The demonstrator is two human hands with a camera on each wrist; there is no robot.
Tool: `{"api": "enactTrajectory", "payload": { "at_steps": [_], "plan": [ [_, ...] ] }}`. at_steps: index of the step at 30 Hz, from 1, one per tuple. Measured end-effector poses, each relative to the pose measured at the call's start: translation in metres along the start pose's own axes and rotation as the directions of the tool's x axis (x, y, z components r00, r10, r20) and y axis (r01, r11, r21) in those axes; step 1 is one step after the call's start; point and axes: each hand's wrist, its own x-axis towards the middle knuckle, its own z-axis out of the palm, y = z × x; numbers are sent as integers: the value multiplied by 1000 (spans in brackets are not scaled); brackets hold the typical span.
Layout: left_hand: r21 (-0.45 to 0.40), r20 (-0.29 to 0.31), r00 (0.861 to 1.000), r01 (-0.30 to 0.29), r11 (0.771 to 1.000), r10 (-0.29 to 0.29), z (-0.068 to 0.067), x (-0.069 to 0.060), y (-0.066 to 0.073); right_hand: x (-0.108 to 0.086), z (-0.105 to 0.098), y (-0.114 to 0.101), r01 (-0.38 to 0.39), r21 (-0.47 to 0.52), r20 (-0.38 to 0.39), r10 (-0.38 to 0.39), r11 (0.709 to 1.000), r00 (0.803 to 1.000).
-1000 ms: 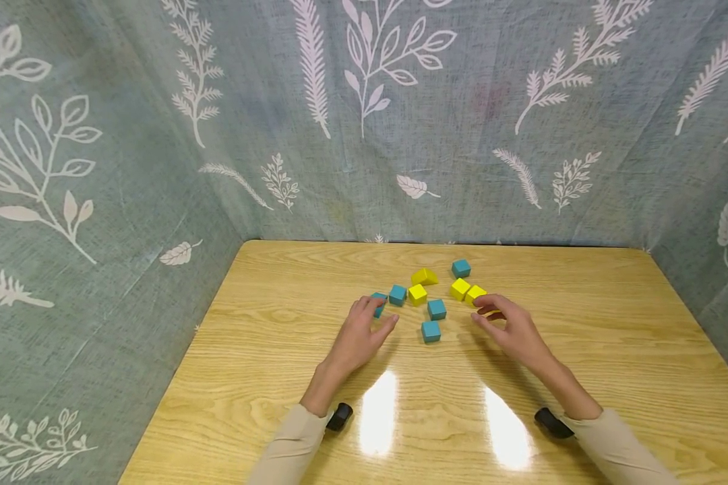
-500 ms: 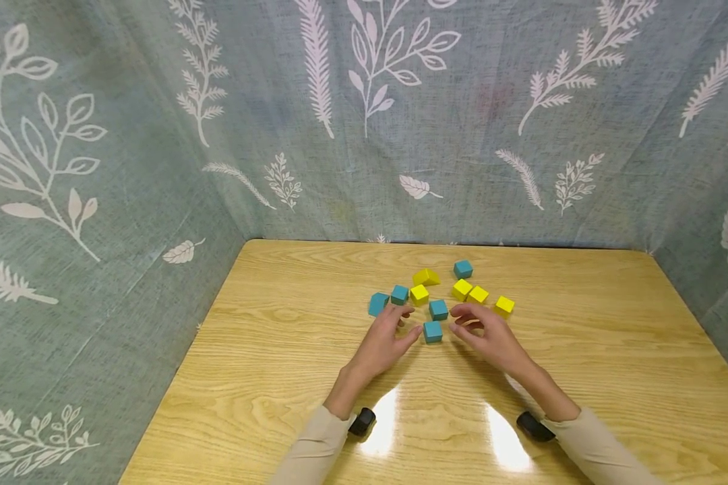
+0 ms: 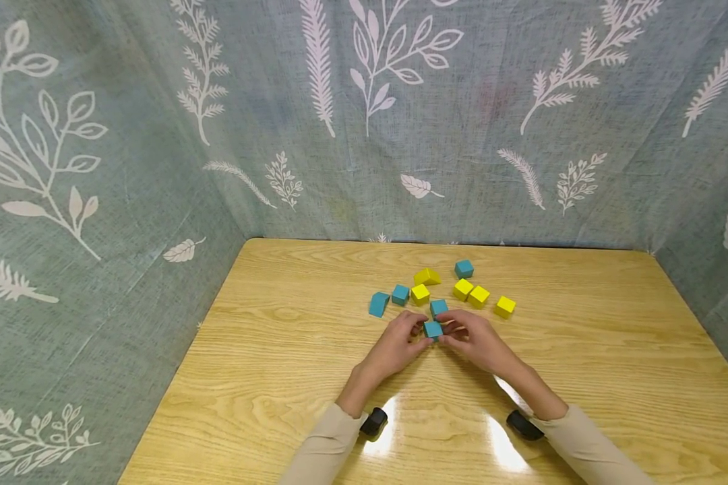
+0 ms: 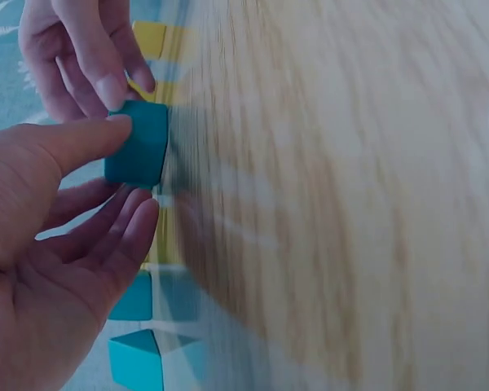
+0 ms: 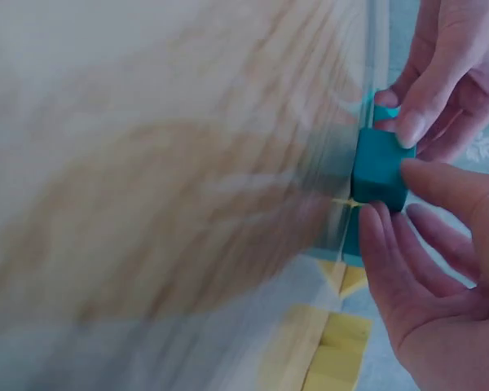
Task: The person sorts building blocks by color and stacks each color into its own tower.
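Blocks [image 3: 420, 295] dot a shiny table [image 3: 267, 350] walled by leaf-print fabric [image 3: 364, 168].

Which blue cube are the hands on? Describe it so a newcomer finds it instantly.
On the wooden table, find where the left hand and right hand meet. Between them is a blue cube. Unlike the next cube just beyond, it has both hands touching it, and no other cube sits lower in the head view.

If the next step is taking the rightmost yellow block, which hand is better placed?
Probably the right hand: it is nearer that rightmost yellow block. The left hand is farther, across the front blue block both touch.
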Motion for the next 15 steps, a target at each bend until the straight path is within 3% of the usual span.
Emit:
{"api": "enactTrajectory", "payload": {
  "at_steps": [15],
  "plan": [
    [-40,-16,1000,-8,999,8,-2,-7,-4,9,9,-7,-7,49,92,3,999,996]
  ]
}}
